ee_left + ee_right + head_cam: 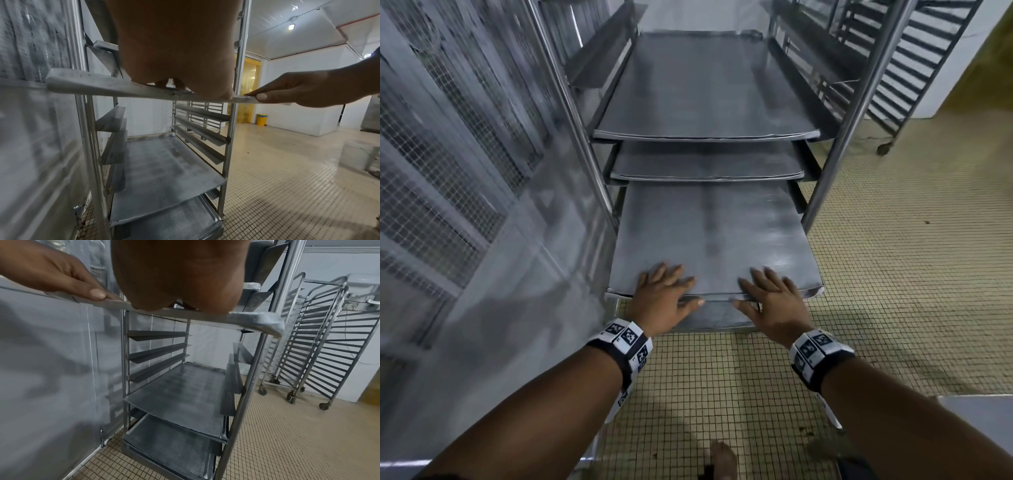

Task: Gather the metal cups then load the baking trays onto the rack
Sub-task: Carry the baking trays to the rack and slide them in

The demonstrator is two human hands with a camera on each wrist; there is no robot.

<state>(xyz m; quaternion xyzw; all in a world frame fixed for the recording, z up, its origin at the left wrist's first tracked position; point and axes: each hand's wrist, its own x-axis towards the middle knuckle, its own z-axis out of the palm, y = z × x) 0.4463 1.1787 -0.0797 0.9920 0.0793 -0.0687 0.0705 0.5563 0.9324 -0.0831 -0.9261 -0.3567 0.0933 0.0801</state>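
Observation:
A flat grey baking tray [709, 233] sticks out of the steel rack [859, 102] toward me, partly on its side rails. My left hand [664, 291] lies on the tray's near left edge, fingers straight on top and thumb along the front rim. My right hand [770, 294] lies the same way on the near right edge. The wrist views show the tray rim [102, 86] [257, 321] under each palm. Two more trays [702, 89] [705, 161] sit on higher rails. Lower down are a plain tray [164, 165] and a perforated tray [170, 451]. No metal cups are in view.
A metal panel wall [448, 171] runs close along the rack's left side. Other wheeled racks [320, 340] stand to the right on the tiled floor. A yellow bin [261, 119] is far back by a doorway. My foot [719, 459] is below the tray.

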